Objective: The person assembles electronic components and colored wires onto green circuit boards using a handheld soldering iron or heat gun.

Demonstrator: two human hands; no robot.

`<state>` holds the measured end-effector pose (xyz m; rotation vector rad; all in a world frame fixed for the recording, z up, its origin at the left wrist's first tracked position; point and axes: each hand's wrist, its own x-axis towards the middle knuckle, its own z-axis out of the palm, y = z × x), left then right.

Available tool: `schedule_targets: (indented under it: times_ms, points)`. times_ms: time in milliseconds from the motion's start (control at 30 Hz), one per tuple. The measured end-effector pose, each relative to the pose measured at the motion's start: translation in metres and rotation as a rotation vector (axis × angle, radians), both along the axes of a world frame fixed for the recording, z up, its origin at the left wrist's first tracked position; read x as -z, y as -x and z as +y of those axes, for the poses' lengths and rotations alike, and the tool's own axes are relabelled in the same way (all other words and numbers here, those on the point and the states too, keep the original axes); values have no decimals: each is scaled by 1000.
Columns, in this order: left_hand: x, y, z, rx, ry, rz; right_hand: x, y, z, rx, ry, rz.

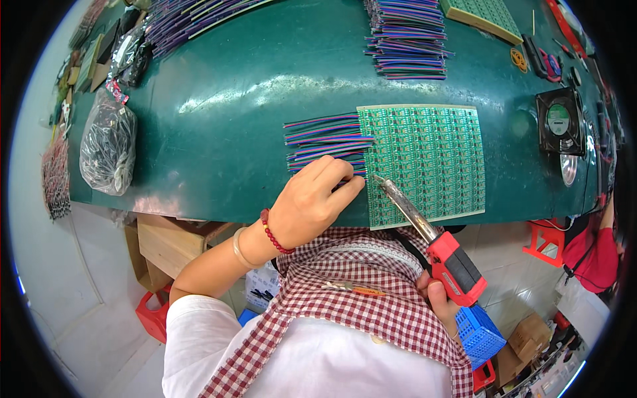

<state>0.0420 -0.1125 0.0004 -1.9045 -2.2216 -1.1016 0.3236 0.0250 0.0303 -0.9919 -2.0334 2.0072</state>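
Observation:
A green panel of many small circuit boards (424, 166) lies at the table's front edge. Short multicoloured ribbon wires (325, 132) stretch leftward from its left edge, laid side by side. My left hand (312, 197) is closed in a pinch at that edge, at the end of a ribbon wire; the fingers partly hide it. In my right hand (439, 302) is a soldering iron (458, 266) with a red and black handle. Its metal barrel slants up and left, and the tip is at the panel's left edge, close to my left fingertips.
Bundles of ribbon wires (408, 40) lie at the far side of the green table (219, 146). A clear bag (108, 146) sits at the left. To the right are a black fan (561, 122), pliers (549, 65) and yellow rubber bands (518, 60). More panels (484, 16) are stacked behind.

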Motion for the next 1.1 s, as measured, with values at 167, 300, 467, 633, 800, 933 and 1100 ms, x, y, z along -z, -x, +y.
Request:
schedule_targets:
  times_ms: [167, 300, 467, 633, 800, 933, 1100]
  points:
    - [0, 0, 1, 0, -2, 1, 0, 2, 0, -11, -41, -5]
    - [1, -1, 0, -3, -5, 8, 0, 3, 3, -81, -84, -52]
    - [1, -1, 0, 4, -5, 15, 1, 1, -6, 70, 7, 36]
    - [1, -1, -1, 5, -2, 15, -2, 4, -2, -1, -30, -9]
    - [1, -1, -1, 14, 4, 17, -1, 0, 0, -86, -123, -38]
    - [0, -1, -1, 15, 2, 16, -6, 2, -8, 79, 44, 7]
    - [1, -1, -1, 14, 4, 21, -3, 0, -6, 154, 152, 47]
